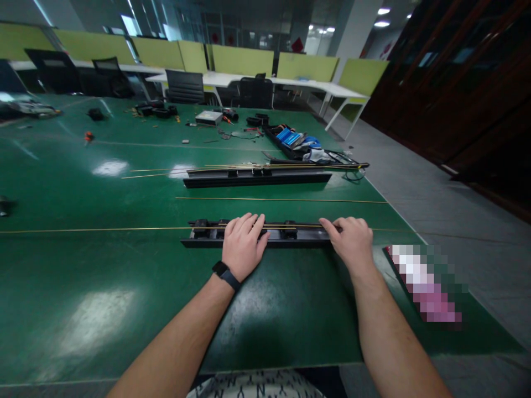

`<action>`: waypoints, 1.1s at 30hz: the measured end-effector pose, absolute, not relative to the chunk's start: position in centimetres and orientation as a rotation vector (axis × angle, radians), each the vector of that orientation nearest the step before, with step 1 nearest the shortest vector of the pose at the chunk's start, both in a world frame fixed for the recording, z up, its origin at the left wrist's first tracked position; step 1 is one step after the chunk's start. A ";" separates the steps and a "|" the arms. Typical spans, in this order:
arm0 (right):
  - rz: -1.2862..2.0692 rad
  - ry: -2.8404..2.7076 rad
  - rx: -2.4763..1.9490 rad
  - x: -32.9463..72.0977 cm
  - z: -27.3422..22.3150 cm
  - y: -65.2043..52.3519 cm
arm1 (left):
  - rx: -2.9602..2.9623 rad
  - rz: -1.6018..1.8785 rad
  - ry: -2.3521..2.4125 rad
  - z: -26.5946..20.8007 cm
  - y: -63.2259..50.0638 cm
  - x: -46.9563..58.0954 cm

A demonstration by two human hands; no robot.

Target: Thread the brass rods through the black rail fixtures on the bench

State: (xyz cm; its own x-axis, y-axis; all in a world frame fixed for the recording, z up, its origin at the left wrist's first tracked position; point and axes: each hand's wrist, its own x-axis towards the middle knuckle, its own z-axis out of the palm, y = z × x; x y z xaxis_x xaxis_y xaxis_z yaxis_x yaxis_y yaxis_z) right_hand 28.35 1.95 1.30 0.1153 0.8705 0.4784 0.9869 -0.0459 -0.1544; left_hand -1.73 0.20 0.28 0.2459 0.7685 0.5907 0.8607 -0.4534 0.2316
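Observation:
A long black channel-shaped rail [309,235] lies crosswise on the green table before me, with several dark blocks [289,230] set along it. Thin brass-coloured rods [124,229] run lengthwise over it and stick out far past its left end. My left hand [244,243] lies over the rail's middle, fingers stretched forward across the rods and thumb apart. At the right end, my right hand [352,237] has its fingers curled round the rail, thumb pointing left along the top. The right fingertips are hidden behind the hand.
Beyond lies a single thin rod [282,200], then a second black rail [257,178] with rods on top. A black tray [282,141] with blue items, cables and a white box [208,118] stand farther back. A blurred pink-and-white item [427,287] lies near the table's right edge.

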 end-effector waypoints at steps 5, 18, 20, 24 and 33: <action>-0.260 -1.796 -1.909 28.3 1.5 1.8 | -2.357 -0.996 -1.549 0.5 0.1 -1.7; -0.249 -1.782 -1.775 27.7 1.6 1.7 | -2.361 -0.989 -1.554 0.4 0.1 -1.7; -0.239 -1.790 -1.766 27.7 1.5 1.7 | -2.361 -0.992 -1.551 0.4 0.1 -1.7; -0.237 -1.824 -1.723 27.7 1.1 1.8 | -2.358 -0.988 -1.550 0.4 0.1 -1.7; -0.273 -1.861 -1.745 27.8 0.5 2.0 | -2.359 -0.990 -1.545 0.4 0.2 -1.7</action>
State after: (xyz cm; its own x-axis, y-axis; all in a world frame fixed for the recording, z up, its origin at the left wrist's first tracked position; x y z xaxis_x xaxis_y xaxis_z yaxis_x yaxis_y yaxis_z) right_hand 27.83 2.00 0.51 0.0120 0.8491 0.5282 0.9650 0.1284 -0.2285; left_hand -1.66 0.21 0.41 0.2503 0.7611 0.5984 0.8617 -0.4570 0.2207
